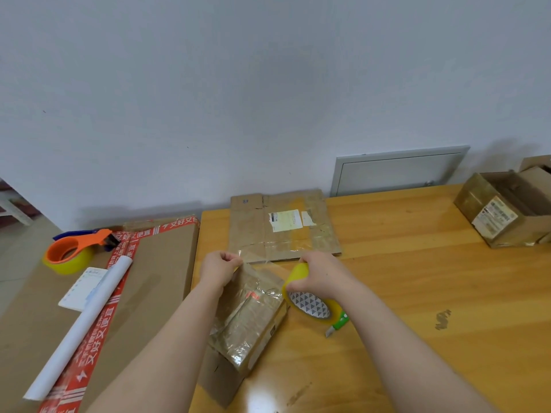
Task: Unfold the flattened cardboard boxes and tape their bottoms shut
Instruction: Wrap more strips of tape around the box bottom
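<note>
A small cardboard box, wrapped in old clear tape, lies on the wooden table in front of me. My left hand pinches the free end of a clear tape strip above the box's far end. My right hand grips a yellow tape roll just right of the box. The strip stretches between both hands. A flattened cardboard box with a white label lies farther back, near the wall.
A green utility knife lies under the roll. On the left, a large flat carton carries an orange tape dispenser, a white paper roll and a notepad. Opened boxes stand at the far right.
</note>
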